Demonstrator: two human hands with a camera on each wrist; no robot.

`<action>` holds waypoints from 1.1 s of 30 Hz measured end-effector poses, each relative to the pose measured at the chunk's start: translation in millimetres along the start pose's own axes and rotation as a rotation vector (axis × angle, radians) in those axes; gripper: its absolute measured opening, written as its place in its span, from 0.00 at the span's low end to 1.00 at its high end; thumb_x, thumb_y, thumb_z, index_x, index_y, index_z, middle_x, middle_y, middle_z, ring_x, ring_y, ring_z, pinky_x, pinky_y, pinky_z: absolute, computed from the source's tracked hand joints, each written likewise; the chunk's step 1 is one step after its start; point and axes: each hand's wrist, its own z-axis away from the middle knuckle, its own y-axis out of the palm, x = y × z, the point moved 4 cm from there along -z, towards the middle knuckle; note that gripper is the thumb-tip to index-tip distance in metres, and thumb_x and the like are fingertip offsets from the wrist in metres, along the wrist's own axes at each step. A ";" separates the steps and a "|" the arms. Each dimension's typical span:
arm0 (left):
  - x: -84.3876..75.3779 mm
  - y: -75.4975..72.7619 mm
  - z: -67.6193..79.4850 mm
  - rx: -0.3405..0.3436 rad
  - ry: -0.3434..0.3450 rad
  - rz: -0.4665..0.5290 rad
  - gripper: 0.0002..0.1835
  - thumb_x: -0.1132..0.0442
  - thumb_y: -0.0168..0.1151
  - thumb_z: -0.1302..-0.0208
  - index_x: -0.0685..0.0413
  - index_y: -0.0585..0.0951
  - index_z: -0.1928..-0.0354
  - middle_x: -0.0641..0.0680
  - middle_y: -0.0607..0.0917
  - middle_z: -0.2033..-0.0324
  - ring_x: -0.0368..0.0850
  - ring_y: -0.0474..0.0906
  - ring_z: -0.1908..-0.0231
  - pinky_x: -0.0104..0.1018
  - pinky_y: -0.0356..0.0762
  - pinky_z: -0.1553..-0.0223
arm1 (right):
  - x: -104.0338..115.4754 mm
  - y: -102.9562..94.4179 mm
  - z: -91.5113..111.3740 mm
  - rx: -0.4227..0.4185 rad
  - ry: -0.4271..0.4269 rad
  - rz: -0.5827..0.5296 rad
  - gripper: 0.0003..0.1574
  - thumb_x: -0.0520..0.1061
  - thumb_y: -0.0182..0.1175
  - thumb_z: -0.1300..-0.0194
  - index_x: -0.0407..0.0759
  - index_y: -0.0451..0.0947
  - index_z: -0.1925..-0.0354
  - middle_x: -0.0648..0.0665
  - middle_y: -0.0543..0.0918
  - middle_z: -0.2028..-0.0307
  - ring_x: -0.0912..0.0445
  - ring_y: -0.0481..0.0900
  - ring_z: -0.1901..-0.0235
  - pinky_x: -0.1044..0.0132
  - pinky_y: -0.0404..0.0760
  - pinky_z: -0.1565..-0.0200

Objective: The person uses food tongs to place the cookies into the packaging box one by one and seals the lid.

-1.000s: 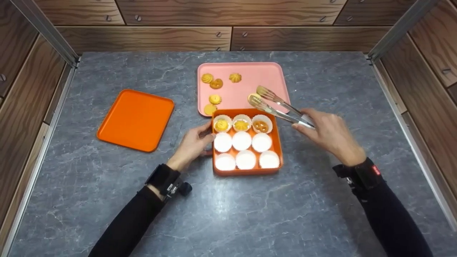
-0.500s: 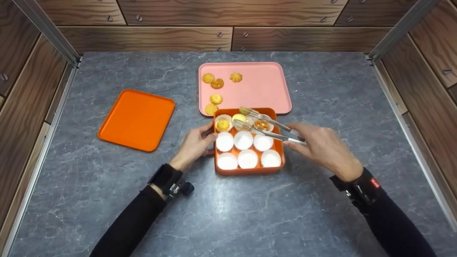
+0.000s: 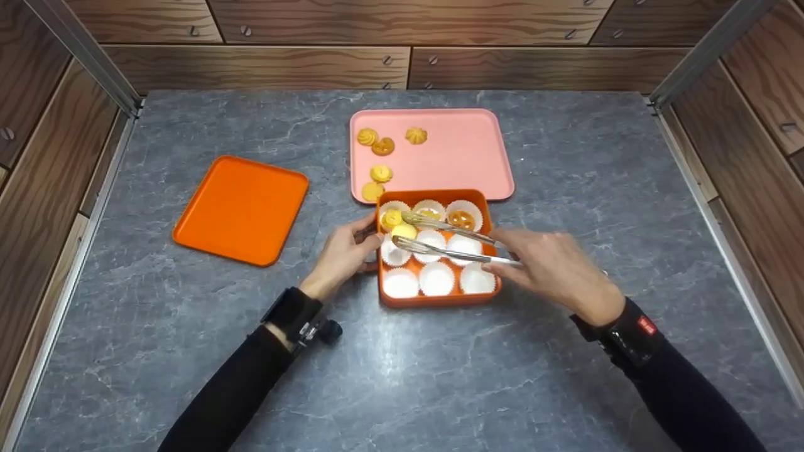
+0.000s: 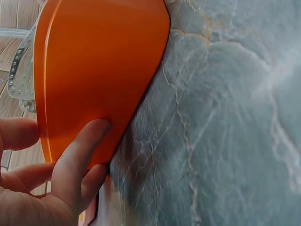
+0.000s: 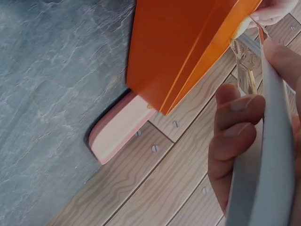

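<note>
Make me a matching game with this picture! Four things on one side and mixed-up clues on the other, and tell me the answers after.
Things:
1. tongs
2. left hand
3. flat orange square
4. pink tray

Clues:
A. lies on the table, left of the orange box
B. has cookies lying right on it
C. gripped by the right hand
D. touches the orange box's side

Answers: 1-C, 2-D, 3-A, 4-B

The head view looks forward and down from above, taking in the counter (image 3: 402,389), left hand (image 3: 339,254) and right hand (image 3: 553,267). Each wrist view starts close behind its hand, tilted; all three share the orange box (image 4: 99,61), the wrists from opposite sides.
</note>
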 end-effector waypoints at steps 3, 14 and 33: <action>0.4 -1.2 1.1 -0.001 -0.001 0.003 0.33 0.66 0.57 0.26 0.59 0.62 0.22 0.65 0.77 0.34 0.56 0.82 0.42 0.45 0.90 0.54 | 4.5 2.9 -2.8 0.008 -0.018 0.000 0.30 0.63 0.66 0.31 0.43 0.82 0.44 0.45 0.89 0.62 0.58 0.80 0.72 0.59 0.84 0.74; -0.6 -0.9 1.1 0.019 0.000 0.007 0.34 0.66 0.57 0.25 0.59 0.61 0.21 0.65 0.78 0.35 0.57 0.81 0.42 0.46 0.90 0.53 | 13.0 5.1 -9.1 0.033 -0.043 0.065 0.31 0.62 0.68 0.32 0.42 0.82 0.43 0.43 0.89 0.60 0.58 0.78 0.76 0.60 0.82 0.78; -0.4 -1.1 2.5 0.006 -0.019 -0.036 0.33 0.65 0.57 0.24 0.58 0.61 0.21 0.64 0.63 0.25 0.56 0.78 0.39 0.44 0.90 0.53 | 14.3 11.8 -17.6 0.048 -0.069 0.076 0.31 0.61 0.70 0.33 0.43 0.82 0.43 0.46 0.86 0.69 0.60 0.68 0.82 0.66 0.70 0.84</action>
